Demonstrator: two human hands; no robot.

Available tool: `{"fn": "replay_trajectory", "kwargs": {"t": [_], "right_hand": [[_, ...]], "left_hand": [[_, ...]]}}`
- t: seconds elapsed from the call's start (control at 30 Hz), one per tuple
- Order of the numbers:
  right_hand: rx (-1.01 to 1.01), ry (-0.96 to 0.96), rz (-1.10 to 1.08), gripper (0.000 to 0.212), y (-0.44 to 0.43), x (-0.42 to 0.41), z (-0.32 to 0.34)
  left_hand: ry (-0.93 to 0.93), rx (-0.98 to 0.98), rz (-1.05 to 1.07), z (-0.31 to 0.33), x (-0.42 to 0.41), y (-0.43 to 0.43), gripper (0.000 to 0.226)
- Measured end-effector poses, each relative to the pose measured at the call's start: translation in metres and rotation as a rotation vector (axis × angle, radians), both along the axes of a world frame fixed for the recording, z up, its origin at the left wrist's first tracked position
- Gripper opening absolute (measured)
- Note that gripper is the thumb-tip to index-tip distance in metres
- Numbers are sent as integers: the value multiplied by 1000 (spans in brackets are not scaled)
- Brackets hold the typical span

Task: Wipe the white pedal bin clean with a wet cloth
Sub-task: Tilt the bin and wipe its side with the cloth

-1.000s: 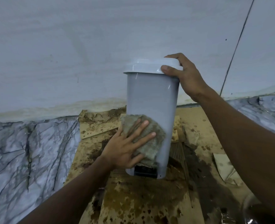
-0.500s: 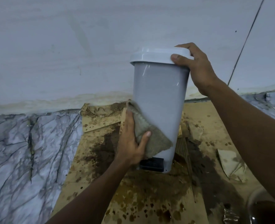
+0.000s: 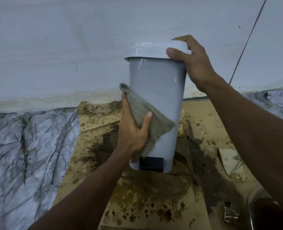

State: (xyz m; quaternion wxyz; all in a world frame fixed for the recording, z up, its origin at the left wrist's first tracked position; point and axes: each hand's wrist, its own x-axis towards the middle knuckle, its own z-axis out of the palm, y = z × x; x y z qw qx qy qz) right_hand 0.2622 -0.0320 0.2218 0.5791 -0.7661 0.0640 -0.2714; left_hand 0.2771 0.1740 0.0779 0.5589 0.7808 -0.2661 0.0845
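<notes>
Two hands are on the bin (image 3: 157, 83), as they were a second ago, but the left hand (image 3: 134, 130) has changed its hold. Then it lay flat, fingers spread, on the cloth (image 3: 160, 125) over the bin's front. Now it has turned to the bin's left side and sits a little higher. Its thumb pinches the cloth against the front, and its fingers are hidden round the side. The right hand (image 3: 192, 58) still clamps the lid (image 3: 154, 48) at its right edge, thumb in front and fingers over the top.

The bin stands upright on wet, brown-spotted cardboard (image 3: 154, 196) near the wall (image 3: 71, 47). Its body is smooth pale grey-white with small glints of light, and the lid is closed. The drab cloth hangs slantwise across its lower left. A black pedal (image 3: 151, 164) juts out at the base.
</notes>
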Motion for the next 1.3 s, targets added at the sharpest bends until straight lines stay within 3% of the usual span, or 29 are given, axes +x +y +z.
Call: {"fn": "replay_trajectory", "kwargs": {"t": [0.17, 0.37, 0.5, 0.77, 0.87, 1.03, 1.3], "right_hand": [[-14, 7, 15, 32, 2, -2, -2], [-33, 11, 21, 30, -1, -6, 0], [-32, 11, 25, 30, 2, -5, 1], [-27, -5, 15, 32, 3, -3, 1], [-28, -3, 8, 35, 3, -3, 1], [-11, 5, 3, 35, 2, -5, -1], [-49, 33, 40, 40, 12, 2, 0]], "left_hand": [[-478, 389, 173, 39, 3, -22, 101], [-875, 786, -46, 7, -10, 0, 89], [-817, 754, -51, 13, -3, 6, 93], [-462, 328, 100, 50, 13, -14, 110], [-421, 289, 120, 53, 12, -16, 108], [-755, 706, 62, 41, -4, -16, 103], [-1062, 1219, -487, 20, -30, -16, 83]]}}
